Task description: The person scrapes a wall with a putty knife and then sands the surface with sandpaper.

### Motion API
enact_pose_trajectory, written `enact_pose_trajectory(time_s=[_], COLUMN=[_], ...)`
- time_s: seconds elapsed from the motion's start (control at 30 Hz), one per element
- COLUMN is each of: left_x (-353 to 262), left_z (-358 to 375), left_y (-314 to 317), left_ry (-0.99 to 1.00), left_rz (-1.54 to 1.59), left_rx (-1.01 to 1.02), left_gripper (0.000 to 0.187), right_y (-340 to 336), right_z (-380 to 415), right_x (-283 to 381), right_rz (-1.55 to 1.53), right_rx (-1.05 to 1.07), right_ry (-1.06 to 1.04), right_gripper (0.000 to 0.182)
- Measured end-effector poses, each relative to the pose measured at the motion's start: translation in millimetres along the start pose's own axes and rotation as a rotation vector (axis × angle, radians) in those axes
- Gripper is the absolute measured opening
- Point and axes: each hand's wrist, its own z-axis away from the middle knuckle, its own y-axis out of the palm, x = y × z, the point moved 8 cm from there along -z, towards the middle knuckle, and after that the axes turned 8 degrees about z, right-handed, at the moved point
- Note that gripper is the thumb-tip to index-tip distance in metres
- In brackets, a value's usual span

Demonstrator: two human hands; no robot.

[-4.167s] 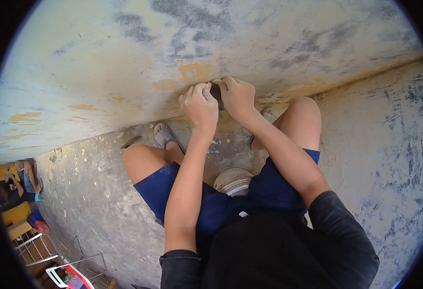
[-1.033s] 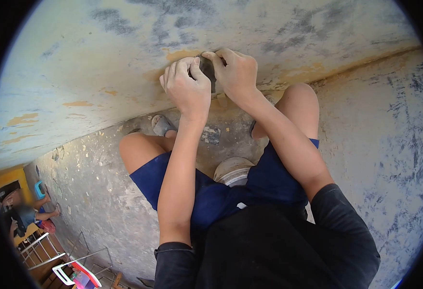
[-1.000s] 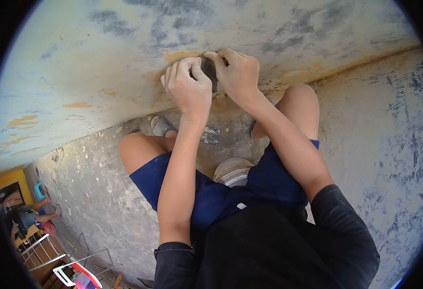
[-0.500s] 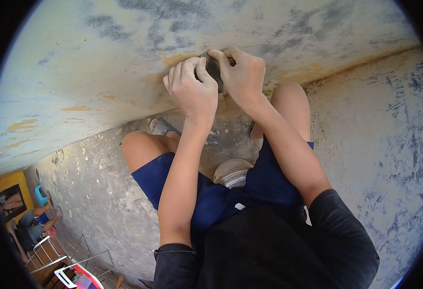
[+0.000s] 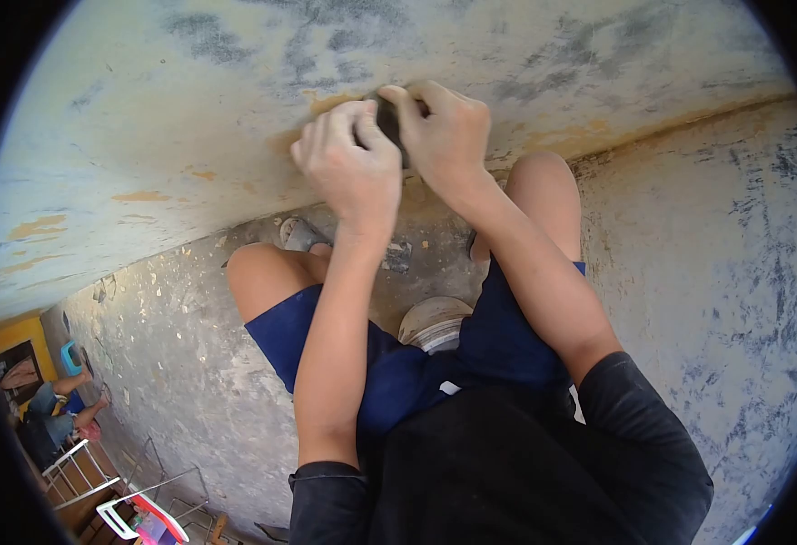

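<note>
Both hands are at the wall (image 5: 226,136), whose pale coat shows dark grey smears and worn ochre patches. Between them is a dark, thin sheet that looks like sandpaper (image 5: 389,130), pressed near the lower part of the wall. My left hand (image 5: 348,168), slightly blurred, has its fingers bent around the sheet's left side. My right hand (image 5: 445,138) pinches the top right of the sheet between thumb and curled fingers. The palms hide much of the sheet. Pale dust coats both hands.
Under me is a round pale bucket or stool (image 5: 435,322). Rough concrete floor (image 5: 180,363) with flecks spreads leftward. A dark scrap (image 5: 397,257) lies between my feet. Another wall (image 5: 689,236) stands right. Far left are a seated person (image 5: 58,413) and a metal rack (image 5: 76,472).
Both hands have slid a little to the left and slightly up along the wall, with the sandpaper between them. The grip looks the same.
</note>
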Motion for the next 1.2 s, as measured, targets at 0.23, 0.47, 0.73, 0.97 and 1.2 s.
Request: enact_pose_trajectory(time_s=[0.23,0.47,0.73,0.97,1.2], left_x=[-9,1,-16,-6,0], left_z=[2,-5,1,3,2], left_y=[10,-10,6,0,-4], left_ry=[0.017,-0.035,0.082,0.068,-0.035], left_rz=[0.029,-0.037,0.028,0.006,-0.011], left_rx=[0.006,-0.003,-0.007,-0.013,0.007], left_gripper=[0.006,0.008,0.008,0.009,0.005], right_y=[-12,1,-11,-5,4], right_z=[-3,-3,-4,-3,1], right_x=[-18,3,-13,-6,2], right_rz=[-0.038,-0.013,-0.054,-0.022,0.021], right_rx=[0.037,0.024,0.022,0.016,0.0], right_ry=[0.102,0.012,0.117,0.009,-0.011], right_gripper=[0.026,0.026,0.026,0.027,0.025])
